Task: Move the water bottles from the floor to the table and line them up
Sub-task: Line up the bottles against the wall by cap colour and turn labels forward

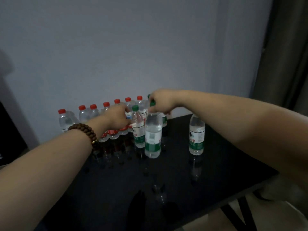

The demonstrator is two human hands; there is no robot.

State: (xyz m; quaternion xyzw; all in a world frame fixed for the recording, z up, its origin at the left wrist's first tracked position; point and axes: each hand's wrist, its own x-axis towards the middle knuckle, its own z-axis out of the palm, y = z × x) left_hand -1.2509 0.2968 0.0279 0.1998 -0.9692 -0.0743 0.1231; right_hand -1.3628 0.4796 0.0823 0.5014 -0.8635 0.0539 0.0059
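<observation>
Right hand point(160, 102) gripping the green cap of a bottle point(153, 135) standing on the table point(216, 172), fingers closed round its top. Left hand point(116, 117), beaded bracelet point(85, 130) on the wrist, reaching among the far bottles; grip hidden, cannot tell. Standing along the far left edge already: a red-capped row point(100, 114). Standing beside the held one: a second green bottle point(138, 129). Waiting well apart to the right, capless: another point(196, 135). Judging most moved, green ones still needing lining; floor out of view.

Row of bottles point(106, 117) along table point(216, 172) back edge, 1 bottle point(196, 135) apart right
</observation>
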